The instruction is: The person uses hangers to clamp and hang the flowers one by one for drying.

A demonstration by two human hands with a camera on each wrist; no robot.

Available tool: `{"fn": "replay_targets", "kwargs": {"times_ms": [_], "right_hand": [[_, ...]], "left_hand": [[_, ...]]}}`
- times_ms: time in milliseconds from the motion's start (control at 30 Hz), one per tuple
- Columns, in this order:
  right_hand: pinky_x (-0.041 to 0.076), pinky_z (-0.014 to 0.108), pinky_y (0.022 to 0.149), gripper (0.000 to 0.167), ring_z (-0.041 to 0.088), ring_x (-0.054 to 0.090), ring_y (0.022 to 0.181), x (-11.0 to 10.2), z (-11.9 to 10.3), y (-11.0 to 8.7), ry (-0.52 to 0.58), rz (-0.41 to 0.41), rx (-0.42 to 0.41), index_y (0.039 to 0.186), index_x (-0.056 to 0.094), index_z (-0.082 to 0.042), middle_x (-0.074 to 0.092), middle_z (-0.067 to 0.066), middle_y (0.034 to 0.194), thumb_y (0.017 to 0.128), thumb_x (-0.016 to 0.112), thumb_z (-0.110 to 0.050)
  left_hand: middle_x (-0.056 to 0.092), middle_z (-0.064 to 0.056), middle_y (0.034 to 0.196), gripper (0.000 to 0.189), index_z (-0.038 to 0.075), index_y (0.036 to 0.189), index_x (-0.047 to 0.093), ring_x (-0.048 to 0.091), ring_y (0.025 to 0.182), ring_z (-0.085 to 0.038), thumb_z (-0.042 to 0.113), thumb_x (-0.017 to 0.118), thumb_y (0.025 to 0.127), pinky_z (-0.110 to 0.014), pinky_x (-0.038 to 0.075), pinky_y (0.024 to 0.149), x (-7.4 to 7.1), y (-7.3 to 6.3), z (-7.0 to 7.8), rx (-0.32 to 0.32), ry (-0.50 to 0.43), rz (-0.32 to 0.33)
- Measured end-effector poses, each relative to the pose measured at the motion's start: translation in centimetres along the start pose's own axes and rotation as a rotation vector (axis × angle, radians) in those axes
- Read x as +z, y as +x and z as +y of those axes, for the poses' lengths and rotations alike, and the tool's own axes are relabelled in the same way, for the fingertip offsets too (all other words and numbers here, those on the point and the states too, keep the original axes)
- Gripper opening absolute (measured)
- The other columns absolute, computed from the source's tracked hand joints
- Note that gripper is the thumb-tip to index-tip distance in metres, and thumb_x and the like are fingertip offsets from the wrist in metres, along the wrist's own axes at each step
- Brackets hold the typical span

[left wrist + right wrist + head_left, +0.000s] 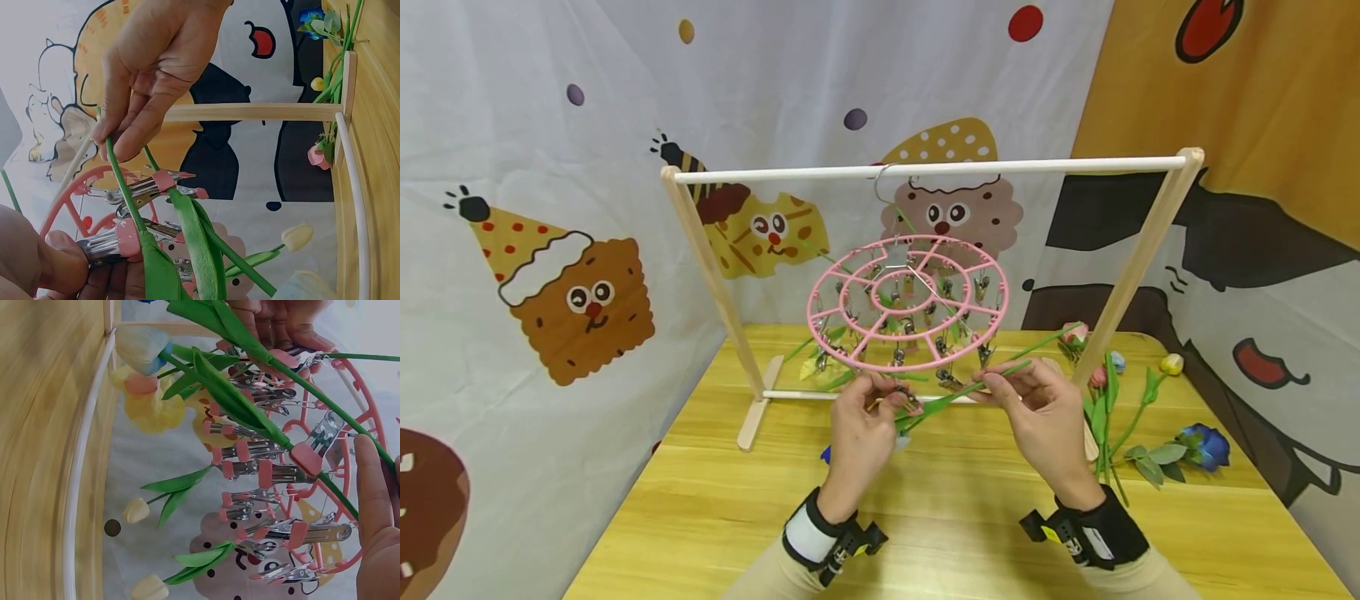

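Note:
My left hand [865, 421] pinches a metal clip [107, 244] that hangs from the pink round hanger [810, 312]. The clip's pink tips lie right at a green flower stem [325, 403]. Farther along, my right hand [1045, 417] holds that same stem between thumb and fingers. Next to it, another clip [306, 457] grips the stem of a pale blue-and-white tulip [137, 349], which hangs head down. A yellow flower [150, 415] and white tulips [136, 510] also hang below the hanger, among several metal clips with pink tips.
The hanger hooks over the white bar [805, 174] of a wooden stand [715, 283] on the wooden table [700, 517]. To the right lie a blue rose [1206, 446], a yellow tulip [1172, 364] and other flowers, with a pink rose [1075, 333] behind the stand's leg.

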State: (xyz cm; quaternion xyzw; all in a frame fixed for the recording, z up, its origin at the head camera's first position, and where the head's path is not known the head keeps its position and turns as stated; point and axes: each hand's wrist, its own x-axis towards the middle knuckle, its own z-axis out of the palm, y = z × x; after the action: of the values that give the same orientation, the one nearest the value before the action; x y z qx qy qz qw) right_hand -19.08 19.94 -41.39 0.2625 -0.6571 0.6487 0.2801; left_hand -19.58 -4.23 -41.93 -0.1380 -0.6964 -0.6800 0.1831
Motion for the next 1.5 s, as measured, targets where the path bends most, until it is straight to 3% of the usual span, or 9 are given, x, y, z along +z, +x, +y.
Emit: {"fn": "replay_targets", "kwargs": {"times_ms": [333, 733, 833, 1033, 1267, 1500], "right_hand": [[0.074, 0.036, 0.084, 0.016, 0.016, 0.089, 0.097, 0.5, 0.2, 0.1, 0.090, -0.004, -0.081, 0.117, 0.072, 0.021, 0.089, 0.007, 0.114, 0.104, 0.065, 0.027], [0.074, 0.037, 0.084, 0.017, 0.020, 0.089, 0.096, 1.2, -0.1, -0.1, 0.135, -0.012, -0.098, 0.118, 0.071, 0.023, 0.088, 0.018, 0.113, 0.104, 0.063, 0.028], [0.074, 0.037, 0.085, 0.017, 0.019, 0.089, 0.096, 1.2, -0.1, -0.1, 0.143, -0.012, -0.099, 0.118, 0.071, 0.023, 0.087, 0.022, 0.112, 0.104, 0.063, 0.029], [0.074, 0.034, 0.087, 0.019, 0.016, 0.089, 0.100, 1.2, -0.2, -0.2, 0.120, -0.009, -0.086, 0.119, 0.072, 0.021, 0.089, 0.014, 0.117, 0.103, 0.066, 0.028], [0.074, 0.032, 0.090, 0.022, 0.014, 0.088, 0.107, 1.3, -0.2, -0.3, 0.090, -0.026, -0.091, 0.121, 0.072, 0.020, 0.089, 0.006, 0.120, 0.101, 0.068, 0.028], [0.073, 0.031, 0.098, 0.026, 0.013, 0.086, 0.116, 1.2, -0.3, -0.6, 0.042, -0.055, -0.059, 0.127, 0.072, 0.018, 0.087, 0.000, 0.125, 0.102, 0.070, 0.026]], "left_hand": [[0.086, -0.021, 0.106, 0.012, -0.001, 0.100, 0.076, 0.086, 0.098, -0.030, -0.011, 0.074, 0.107, -0.028, 0.074, 0.085, 0.0, 0.0, 0.0, 0.018, -0.023, -0.004], [0.087, -0.019, 0.104, 0.013, 0.000, 0.101, 0.076, 0.087, 0.088, -0.027, -0.010, 0.072, 0.108, -0.033, 0.075, 0.078, 0.0, 0.1, 0.0, 0.039, -0.008, -0.018], [0.087, -0.018, 0.107, 0.012, 0.002, 0.103, 0.077, 0.087, 0.092, -0.027, -0.007, 0.073, 0.109, -0.031, 0.074, 0.082, -0.1, 0.0, -0.1, 0.036, 0.006, -0.023], [0.086, -0.017, 0.117, 0.005, 0.003, 0.115, 0.081, 0.085, 0.108, -0.032, 0.004, 0.078, 0.111, -0.025, 0.069, 0.099, -0.4, 0.0, 0.0, 0.016, 0.042, -0.036], [0.088, -0.014, 0.121, 0.012, 0.004, 0.122, 0.082, 0.085, 0.115, -0.033, 0.008, 0.080, 0.111, -0.022, 0.070, 0.095, -0.8, -0.2, -0.1, -0.011, 0.046, -0.050], [0.089, -0.009, 0.120, 0.017, 0.006, 0.126, 0.084, 0.085, 0.117, -0.030, 0.015, 0.080, 0.112, -0.027, 0.069, 0.100, -1.3, -0.5, -0.3, 0.004, 0.167, -0.027]]}}
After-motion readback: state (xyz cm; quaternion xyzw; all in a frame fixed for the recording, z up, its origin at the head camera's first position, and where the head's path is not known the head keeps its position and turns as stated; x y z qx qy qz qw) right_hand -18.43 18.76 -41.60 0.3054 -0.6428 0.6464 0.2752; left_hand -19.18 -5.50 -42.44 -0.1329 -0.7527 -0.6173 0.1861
